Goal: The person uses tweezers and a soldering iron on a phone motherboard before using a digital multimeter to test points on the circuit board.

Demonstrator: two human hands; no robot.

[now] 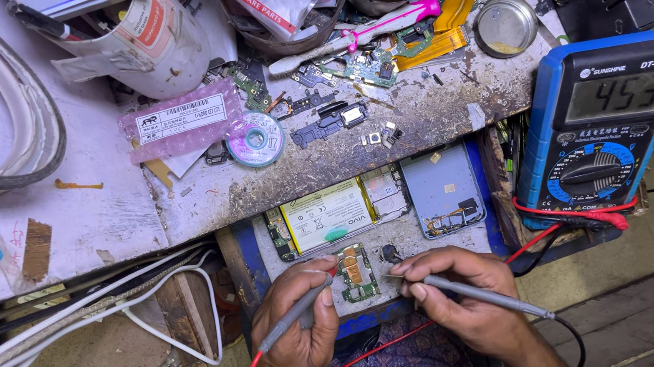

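Circuit board point(355, 272) sits low centre of the frame; left hand point(301, 334) pinches one grey probe point(298, 312), right hand point(451, 293) grips another probe point(477, 297), both tips at the board.

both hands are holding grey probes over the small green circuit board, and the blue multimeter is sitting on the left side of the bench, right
Not quite. The head view shows the blue multimeter on the right side of the bench, not the left. The rest holds: the left hand and the right hand each hold a grey probe over the small green circuit board.
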